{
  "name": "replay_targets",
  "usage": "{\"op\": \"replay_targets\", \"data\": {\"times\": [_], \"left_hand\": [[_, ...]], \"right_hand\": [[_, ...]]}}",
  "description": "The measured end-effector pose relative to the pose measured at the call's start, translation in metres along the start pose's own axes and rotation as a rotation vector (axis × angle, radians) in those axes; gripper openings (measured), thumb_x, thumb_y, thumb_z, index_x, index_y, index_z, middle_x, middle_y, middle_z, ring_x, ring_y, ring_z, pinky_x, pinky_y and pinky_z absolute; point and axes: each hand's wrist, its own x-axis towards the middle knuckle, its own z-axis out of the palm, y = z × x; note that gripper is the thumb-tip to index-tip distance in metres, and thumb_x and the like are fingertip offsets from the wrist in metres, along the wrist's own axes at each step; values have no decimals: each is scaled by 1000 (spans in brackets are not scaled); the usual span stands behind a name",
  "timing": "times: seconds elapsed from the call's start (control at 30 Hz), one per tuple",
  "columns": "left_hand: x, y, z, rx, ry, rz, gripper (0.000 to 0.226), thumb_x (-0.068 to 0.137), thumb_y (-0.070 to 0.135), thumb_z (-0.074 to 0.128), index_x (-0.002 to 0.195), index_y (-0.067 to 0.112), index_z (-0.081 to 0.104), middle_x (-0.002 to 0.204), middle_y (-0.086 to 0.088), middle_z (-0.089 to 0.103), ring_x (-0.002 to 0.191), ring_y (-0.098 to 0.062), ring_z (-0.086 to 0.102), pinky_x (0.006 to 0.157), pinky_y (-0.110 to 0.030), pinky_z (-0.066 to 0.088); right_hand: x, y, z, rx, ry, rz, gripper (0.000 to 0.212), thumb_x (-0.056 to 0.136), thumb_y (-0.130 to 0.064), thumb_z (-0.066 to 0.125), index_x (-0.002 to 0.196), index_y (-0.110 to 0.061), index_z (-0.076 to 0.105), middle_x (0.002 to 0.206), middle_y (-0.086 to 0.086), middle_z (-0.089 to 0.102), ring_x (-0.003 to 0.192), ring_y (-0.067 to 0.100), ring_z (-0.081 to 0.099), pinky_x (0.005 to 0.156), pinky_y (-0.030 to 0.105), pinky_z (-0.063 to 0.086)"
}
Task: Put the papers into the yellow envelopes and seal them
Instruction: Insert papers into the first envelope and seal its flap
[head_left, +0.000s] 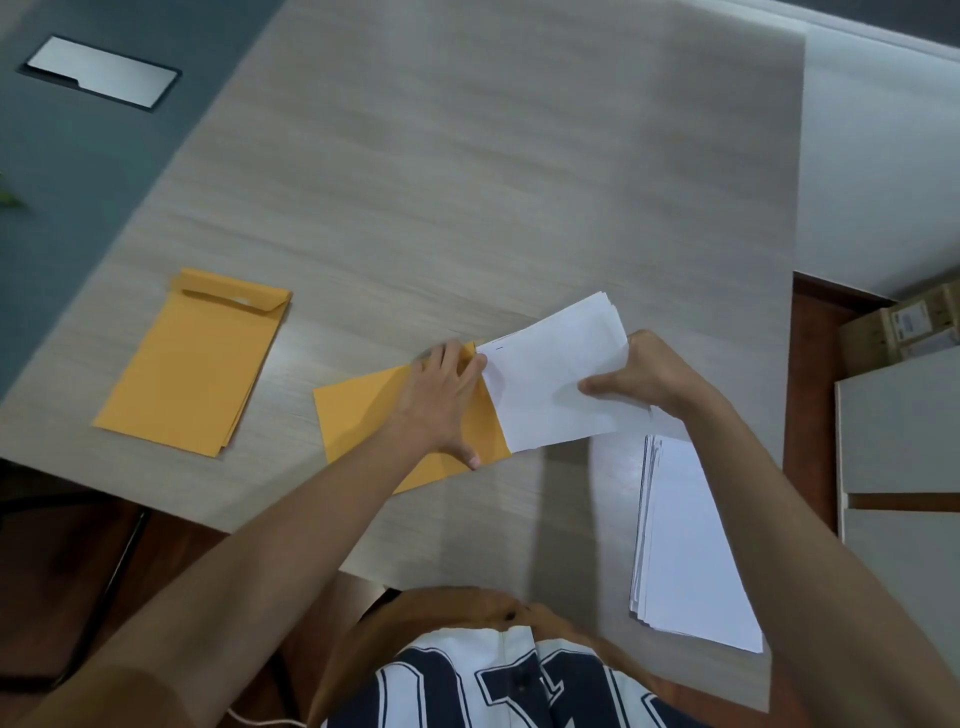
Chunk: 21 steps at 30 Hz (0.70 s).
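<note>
Hands: left hand (441, 400) lay flat, fingers spread, pressing down the envelope (363, 415) near the table's (467, 182) front edge; right hand (649, 379) pinched the papers (550, 374), whose end was at the envelope's mouth.
Trouble: papers could catch on the mouth and bend, since several sheets went in together.
Slip: envelope might slide if the flat hand let up.
More paper: pile (691, 540) by the right edge.
More envelopes: stack (192, 364) near the left edge.
Hidden: mouth sat under the left fingers, so how far the papers were in was unclear.
</note>
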Motion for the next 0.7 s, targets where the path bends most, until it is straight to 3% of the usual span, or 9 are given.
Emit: {"op": "replay_targets", "data": {"times": [0.1, 0.2, 0.33, 0.43, 0.57, 0.7], "left_hand": [[0, -1, 3, -31, 30, 23, 134, 26, 84, 74, 134, 19, 26, 128, -11, 34, 117, -29, 41, 99, -41, 43], [-2, -4, 7, -119, 5, 42, 149, 29, 82, 75, 148, 26, 5, 145, -17, 25, 137, -34, 27, 111, -45, 33], [-6, -5, 11, -173, -24, 42, 166, 28, 84, 75, 149, 31, -25, 159, -22, 6, 148, -40, 4, 120, -51, 15], [-4, -3, 10, -160, -2, 32, 166, 27, 83, 74, 150, 30, -23, 153, -22, 16, 144, -40, 14, 116, -51, 24], [-4, -2, 6, -130, 8, 41, 161, 28, 82, 70, 152, 30, -19, 146, -19, 23, 137, -39, 24, 107, -55, 31], [-4, 1, 2, -143, 44, 64, 152, 33, 83, 63, 153, 27, -13, 143, -18, 30, 133, -35, 30, 101, -54, 33]], "right_hand": [[6, 1, 9, 46, -13, 5, 16, 71, -16, 84, 82, -14, 73, 74, -8, 72, 62, 6, 66, 51, 14, 47], [11, 5, 18, 82, -5, 34, 18, 70, -16, 85, 83, -16, 73, 78, -7, 72, 68, 9, 68, 53, 16, 47], [13, 13, 23, 163, -32, 48, 29, 67, -17, 87, 92, -14, 75, 93, -1, 76, 87, 19, 72, 77, 32, 58], [12, 16, 27, 239, -13, 45, 33, 66, -23, 89, 95, -15, 75, 95, -3, 77, 88, 17, 73, 79, 35, 59], [10, 23, 31, 285, 60, 24, 20, 81, -23, 77, 100, -17, 73, 99, -2, 75, 91, 19, 72, 78, 34, 58], [5, 23, 40, 363, -1, 34, 18, 85, -22, 74, 103, -20, 72, 100, -2, 76, 94, 21, 72, 75, 32, 57]]}}
